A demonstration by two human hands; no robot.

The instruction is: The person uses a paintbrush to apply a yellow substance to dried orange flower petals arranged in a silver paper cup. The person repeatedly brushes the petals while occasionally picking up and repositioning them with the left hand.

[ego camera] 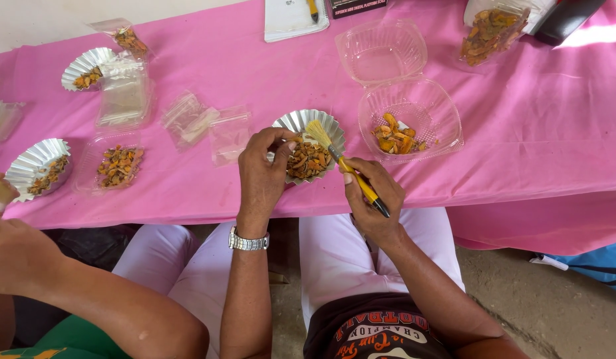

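Observation:
A silver fluted foil dish (321, 122) with brown-orange dried pieces (307, 161) sits near the front edge of the pink-covered table (521, 133). My left hand (260, 174), a metal watch on its wrist, grips the dish's left rim, its fingertips at the pieces. My right hand (373, 197) holds a small brush (341, 163) with a yellow and black handle. Its pale bristles rest over the far side of the dish.
An open clear clamshell box (414, 100) holds orange pieces to the right. To the left lie small plastic bags (188, 119), a plastic tray of pieces (118, 166) and two foil dishes (38, 166). Another person's arm (68, 286) is at lower left. A notepad (291, 16) lies at the far edge.

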